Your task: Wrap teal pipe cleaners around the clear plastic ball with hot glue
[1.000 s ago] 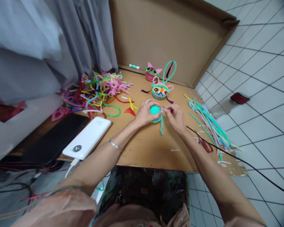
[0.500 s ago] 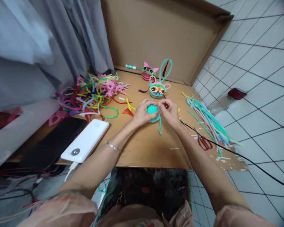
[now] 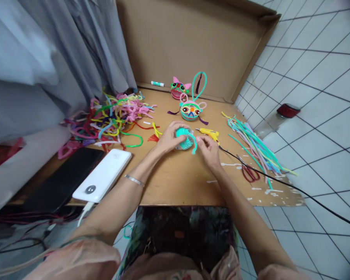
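My left hand (image 3: 172, 137) is curled around a rounded turquoise piece (image 3: 184, 139) wound from fuzzy pipe cleaner. From its right side a loose turquoise pipe cleaner end (image 3: 195, 147) bends outward and hangs down. The fingers of my right hand (image 3: 207, 148) are pinched together at the upper bend of this loose end and appear to grip it. Just behind my right hand lies a yellow hot glue gun (image 3: 209, 133), its nozzle pointing left. A finished animal head (image 3: 189, 111) with pink ring ears and a turquoise loop stands beyond my hands.
Behind stand a second, pink-eared head (image 3: 179, 89) and a glue stick (image 3: 157, 83). Tangled pipe cleaners (image 3: 113, 116) lie left, straight ones (image 3: 253, 144) right, beside red-handled scissors (image 3: 250, 173). A white power bank (image 3: 103, 175) sits front left. A black cord (image 3: 274, 182) crosses the right side.
My right hand has drawn back from the turquoise piece, to the right and down, uncovering the glue gun. The loose end now bends outward rather than hanging straight. The view has shifted slightly.
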The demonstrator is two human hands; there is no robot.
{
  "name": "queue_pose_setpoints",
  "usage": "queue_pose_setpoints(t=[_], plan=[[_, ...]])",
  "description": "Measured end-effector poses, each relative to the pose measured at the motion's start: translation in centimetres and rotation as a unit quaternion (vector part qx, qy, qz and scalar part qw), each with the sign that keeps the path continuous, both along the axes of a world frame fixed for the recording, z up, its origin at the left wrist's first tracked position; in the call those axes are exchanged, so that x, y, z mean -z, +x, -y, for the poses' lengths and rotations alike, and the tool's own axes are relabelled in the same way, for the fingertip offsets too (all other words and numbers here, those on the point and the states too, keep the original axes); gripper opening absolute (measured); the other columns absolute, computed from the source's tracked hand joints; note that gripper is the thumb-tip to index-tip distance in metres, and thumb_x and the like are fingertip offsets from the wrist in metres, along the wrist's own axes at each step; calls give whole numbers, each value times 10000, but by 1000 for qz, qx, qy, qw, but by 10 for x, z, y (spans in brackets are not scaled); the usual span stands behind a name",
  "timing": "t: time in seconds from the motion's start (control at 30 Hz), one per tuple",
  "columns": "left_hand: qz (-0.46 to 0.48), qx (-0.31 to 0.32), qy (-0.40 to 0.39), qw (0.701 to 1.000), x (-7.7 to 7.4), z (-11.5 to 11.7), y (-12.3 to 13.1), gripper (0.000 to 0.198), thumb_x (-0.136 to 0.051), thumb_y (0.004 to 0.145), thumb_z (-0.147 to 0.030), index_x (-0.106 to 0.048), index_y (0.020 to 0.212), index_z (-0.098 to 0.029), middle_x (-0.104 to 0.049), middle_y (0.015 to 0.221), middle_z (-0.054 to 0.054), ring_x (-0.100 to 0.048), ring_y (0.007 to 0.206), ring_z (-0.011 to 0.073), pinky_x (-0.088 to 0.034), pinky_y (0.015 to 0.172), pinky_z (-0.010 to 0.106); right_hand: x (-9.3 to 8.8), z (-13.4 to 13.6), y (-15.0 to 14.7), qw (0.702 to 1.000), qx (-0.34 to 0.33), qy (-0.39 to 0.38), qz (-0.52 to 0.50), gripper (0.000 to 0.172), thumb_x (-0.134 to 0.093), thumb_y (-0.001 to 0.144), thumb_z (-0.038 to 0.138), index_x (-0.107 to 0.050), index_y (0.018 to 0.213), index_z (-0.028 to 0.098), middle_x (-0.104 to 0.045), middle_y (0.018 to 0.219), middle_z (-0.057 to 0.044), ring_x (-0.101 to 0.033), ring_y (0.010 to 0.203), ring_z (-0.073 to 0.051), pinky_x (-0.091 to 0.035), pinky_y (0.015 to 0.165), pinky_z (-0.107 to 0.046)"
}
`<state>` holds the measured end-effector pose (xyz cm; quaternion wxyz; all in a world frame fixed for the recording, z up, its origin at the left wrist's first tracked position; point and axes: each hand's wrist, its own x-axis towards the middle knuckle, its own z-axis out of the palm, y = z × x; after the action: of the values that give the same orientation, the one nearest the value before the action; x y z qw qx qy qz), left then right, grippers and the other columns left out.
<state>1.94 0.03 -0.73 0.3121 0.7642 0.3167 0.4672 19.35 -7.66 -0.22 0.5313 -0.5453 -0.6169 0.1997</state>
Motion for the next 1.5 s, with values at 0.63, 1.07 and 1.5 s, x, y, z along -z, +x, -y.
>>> queue_pose_setpoints(t=[0.63, 1.07, 1.5], plan=[[36, -5, -38, 999, 8, -13, 1, 357, -644, 735, -314, -702, 1064, -191, -662, 1236, 88, -599, 1216, 257, -445, 1096, 431, 22, -44, -16, 994, -31, 26, -97, 457, -681, 763, 593, -711, 1016, 213, -628, 1057, -90, -637, 939, -206, -556, 820, -367], [88, 5, -110, 990, 9, -16, -8, 437, -633, 672, -318, -711, 1087, -204, -663, 1301, 88, -581, 1264, 307, -444, 1121, 471, 37, -49, -14, 966, -74, -53, -243, 616, -806, 610, 499, -598, 1131, 248, -639, 1267, -113, -625, 1144, -246, -546, 964, -421], [182, 67, -265, 945, 0, -6, -7, 510, -726, 586, -338, -703, 1062, -157, -759, 1041, 71, -705, 942, 248, -577, 865, 371, 27, -32, -14, 976, -63, -73, -194, 581, -784, 617, 535, -594, 1079, 238, -681, 1129, -85, -642, 1026, -233, -553, 890, -388]])
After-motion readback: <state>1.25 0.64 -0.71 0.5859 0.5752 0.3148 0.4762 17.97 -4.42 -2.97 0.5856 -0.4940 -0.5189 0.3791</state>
